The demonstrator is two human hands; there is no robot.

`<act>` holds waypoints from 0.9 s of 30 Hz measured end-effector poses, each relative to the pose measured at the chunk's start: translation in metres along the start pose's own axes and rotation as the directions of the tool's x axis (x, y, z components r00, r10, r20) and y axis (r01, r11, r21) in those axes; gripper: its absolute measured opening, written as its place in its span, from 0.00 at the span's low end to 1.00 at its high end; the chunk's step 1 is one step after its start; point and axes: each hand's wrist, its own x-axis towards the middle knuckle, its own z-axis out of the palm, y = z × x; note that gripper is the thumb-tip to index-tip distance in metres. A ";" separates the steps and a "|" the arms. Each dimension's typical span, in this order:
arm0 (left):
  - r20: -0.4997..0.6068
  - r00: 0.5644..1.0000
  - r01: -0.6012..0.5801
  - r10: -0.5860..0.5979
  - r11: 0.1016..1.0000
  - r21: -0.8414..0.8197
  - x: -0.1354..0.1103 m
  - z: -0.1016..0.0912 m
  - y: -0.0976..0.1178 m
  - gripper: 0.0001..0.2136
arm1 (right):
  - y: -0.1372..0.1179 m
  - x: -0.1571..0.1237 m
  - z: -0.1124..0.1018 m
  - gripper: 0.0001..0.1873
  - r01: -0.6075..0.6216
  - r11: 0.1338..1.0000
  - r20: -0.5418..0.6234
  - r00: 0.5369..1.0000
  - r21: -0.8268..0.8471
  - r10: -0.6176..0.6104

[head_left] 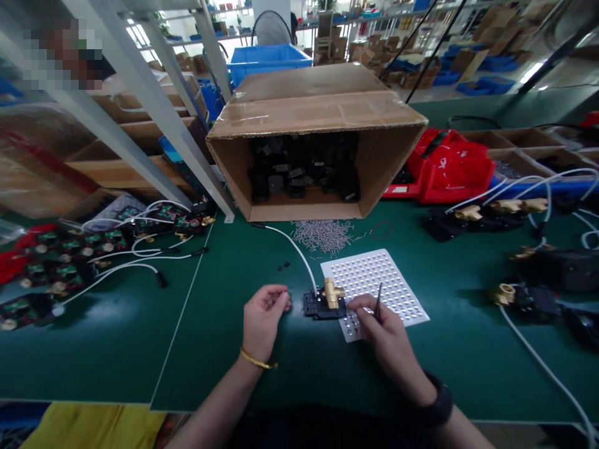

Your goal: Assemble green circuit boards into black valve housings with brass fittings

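Note:
A black plastic base [311, 305] with a brass tee fitting [332, 292] on top lies between my hands, and a white cable [299, 249] runs from it toward the back. To its left, my left hand [262, 318] is closed, thumb and fingertips together; whatever they pinch is too small to make out. My right hand [386, 333] has thumb and index finger at the base's right edge. A slim dark metal tool, apparently tweezers [379, 299], sticks up from that hand's grip. Under the fingers lies a white sheet [388, 274] with rows of small round clear pieces.
A pile of small screws [322, 236] lies before an open cardboard box [299, 112] of black parts. Small black bits [284, 265] rest nearby. Circuit assemblies [70, 246] with cables lie left; brass-fitted units [524, 296] and a red bin [456, 168] stand right.

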 end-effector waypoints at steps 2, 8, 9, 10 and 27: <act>-0.089 0.996 -0.014 0.008 0.998 -0.065 -0.024 0.004 0.001 0.07 | 0.003 -0.004 0.009 0.12 0.096 0.979 -0.089 0.990 -0.177 -0.113; -0.014 0.904 -0.414 0.426 0.886 0.210 -0.048 0.028 -0.004 0.04 | 0.009 -0.006 0.012 0.03 0.250 0.843 -0.093 0.939 -0.475 -0.331; 0.014 0.890 -0.445 0.456 0.861 0.246 -0.046 0.030 -0.005 0.05 | 0.012 -0.006 0.011 0.03 0.297 0.822 -0.065 0.926 -0.485 -0.373; 0.031 0.881 -0.461 0.472 0.843 0.278 -0.045 0.033 -0.006 0.05 | 0.014 -0.007 0.010 0.04 0.344 0.799 -0.036 0.909 -0.493 -0.414; 0.085 0.942 -0.325 0.326 0.816 0.477 -0.031 0.043 -0.009 0.10 | 0.019 -0.016 -0.002 0.15 0.500 0.696 0.119 0.846 -0.516 -0.520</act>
